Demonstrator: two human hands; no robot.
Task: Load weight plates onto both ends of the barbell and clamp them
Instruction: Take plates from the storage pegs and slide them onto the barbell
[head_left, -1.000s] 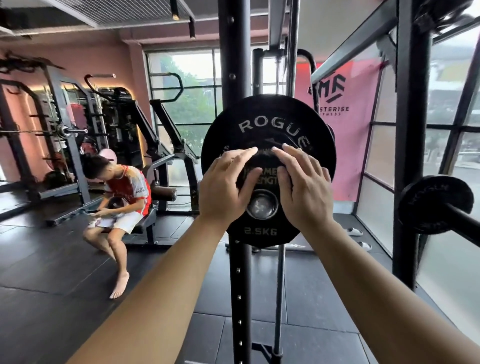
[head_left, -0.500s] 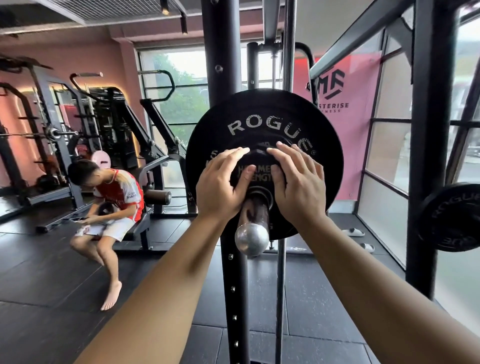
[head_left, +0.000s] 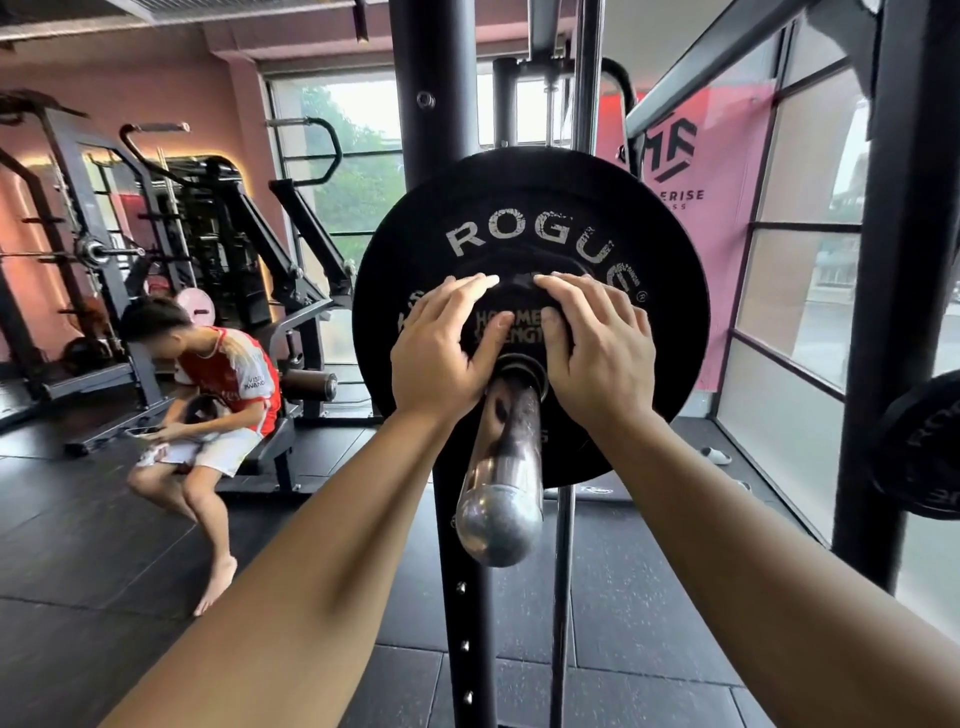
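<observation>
Pressing flat on a small black plate (head_left: 511, 317), the left hand (head_left: 441, 353) and right hand (head_left: 597, 353) have fingers spread open, gripping nothing. It sits against the big round matte ROGUE plate (head_left: 530, 218) with chipped white lettering. Both are on the shiny chrome barbell sleeve (head_left: 501, 467), whose rounded end pokes toward the camera.

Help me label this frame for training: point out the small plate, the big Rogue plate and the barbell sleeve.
small plate (head_left: 524, 296): head view, upper face between fingertips.
big Rogue plate (head_left: 524, 187): head view, face above lettering.
barbell sleeve (head_left: 501, 467): head view, chrome shaft.
</observation>
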